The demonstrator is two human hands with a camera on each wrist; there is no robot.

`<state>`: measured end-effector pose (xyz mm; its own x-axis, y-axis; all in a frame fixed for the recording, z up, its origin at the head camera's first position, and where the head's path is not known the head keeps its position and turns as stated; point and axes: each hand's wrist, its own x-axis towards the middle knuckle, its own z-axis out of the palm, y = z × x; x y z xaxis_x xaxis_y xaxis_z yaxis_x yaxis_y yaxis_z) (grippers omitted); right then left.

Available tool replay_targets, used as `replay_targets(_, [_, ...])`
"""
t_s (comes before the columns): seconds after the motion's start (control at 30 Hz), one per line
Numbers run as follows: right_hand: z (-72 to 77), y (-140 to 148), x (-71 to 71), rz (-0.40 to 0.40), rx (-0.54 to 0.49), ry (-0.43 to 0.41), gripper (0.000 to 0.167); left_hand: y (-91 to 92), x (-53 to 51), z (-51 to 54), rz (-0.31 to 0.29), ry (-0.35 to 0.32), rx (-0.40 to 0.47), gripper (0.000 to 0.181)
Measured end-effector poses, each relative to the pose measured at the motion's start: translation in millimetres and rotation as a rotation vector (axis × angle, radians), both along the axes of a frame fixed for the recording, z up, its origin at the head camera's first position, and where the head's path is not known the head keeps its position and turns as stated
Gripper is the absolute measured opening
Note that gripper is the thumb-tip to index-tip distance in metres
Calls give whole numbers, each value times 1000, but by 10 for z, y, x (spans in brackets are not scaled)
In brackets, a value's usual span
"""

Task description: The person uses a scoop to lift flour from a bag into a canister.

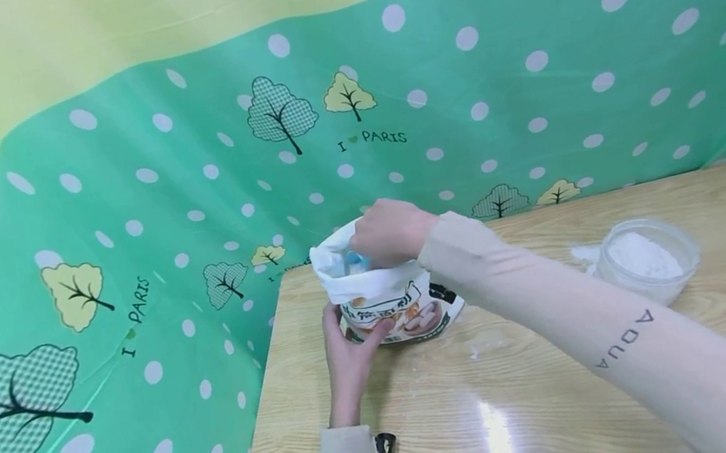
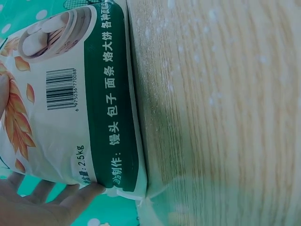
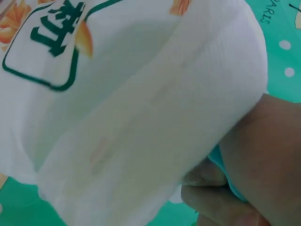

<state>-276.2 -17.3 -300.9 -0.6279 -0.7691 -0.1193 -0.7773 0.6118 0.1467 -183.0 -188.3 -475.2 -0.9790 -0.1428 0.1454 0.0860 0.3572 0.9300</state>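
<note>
A white flour bag (image 1: 376, 307) with a rolled-down top stands on the table in the head view. My left hand (image 1: 347, 352) grips its near left side, thumb across the printed front. In the left wrist view the bag's green edge (image 2: 106, 117) rests along the table, with the fingers (image 2: 80, 202) around its side. My right hand (image 1: 392, 231) is at the bag's mouth, its fingers partly down inside. It holds a blue handle (image 3: 225, 172); the rest of that tool is hidden by the bag and hand.
A clear plastic tub (image 1: 629, 286) of white powder stands at the right on the wooden table (image 1: 538, 389). White specks lie on the wood near the bag. A green dotted curtain (image 1: 430, 113) hangs behind and to the left.
</note>
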Motion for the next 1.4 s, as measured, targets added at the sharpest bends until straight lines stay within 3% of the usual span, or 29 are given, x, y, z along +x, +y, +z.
replay_targets(0.27, [42, 203, -21, -20, -123, -91, 34, 5, 4, -16, -9, 14, 48, 90])
replay_targets(0.47, [29, 401, -37, -50, -240, -163, 31, 6, -11, -17, -9, 0, 67, 99])
replay_targets(0.8, [-60, 736, -53, -103, -386, -197, 36, 5, -22, -33, -5, -22, 60, 102])
replay_targets(0.93, [-75, 853, -47, -113, -463, -208, 29, 65, 43, 150, -5, -47, 51, 99])
replay_targets(1.03, [-76, 911, -32, -117, -498, -216, 27, 66, 45, 179, -10, -55, 53, 98])
replay_targets(1.17, [-91, 945, -16, -123, -515, -210, 28, -4, -30, 0, -14, -35, 53, 99])
replay_targets(1.4, [-108, 988, -6, -135, -545, -209, 32, -10, -34, -21, -16, -20, 40, 100])
